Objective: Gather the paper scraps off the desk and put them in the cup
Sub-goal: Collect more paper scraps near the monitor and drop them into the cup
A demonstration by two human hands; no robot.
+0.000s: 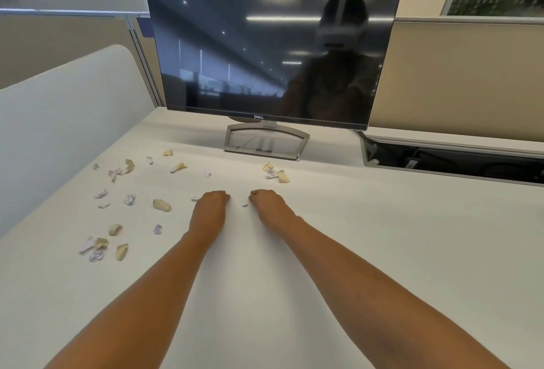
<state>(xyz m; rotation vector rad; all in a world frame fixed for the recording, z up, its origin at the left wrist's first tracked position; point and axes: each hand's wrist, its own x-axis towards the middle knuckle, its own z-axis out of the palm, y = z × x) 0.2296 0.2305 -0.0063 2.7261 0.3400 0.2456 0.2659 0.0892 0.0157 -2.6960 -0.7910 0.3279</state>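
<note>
Paper scraps [162,205] are scattered mid-left on the counter [382,236], with a few more at centre below the monitor [273,44]; no cup in view. Left hand [212,205] and right hand [268,205] sit at centre, near each other but apart, fingers curled under; can't tell if they hold anything. The scraps look feather-light, soft and crumpled: pinch the raised folds, or sweep them into a pile.

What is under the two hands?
Left hand and right hand rest on the desk, fingers curled under; anything beneath is hidden. A white paper scrap lies between them.
</note>
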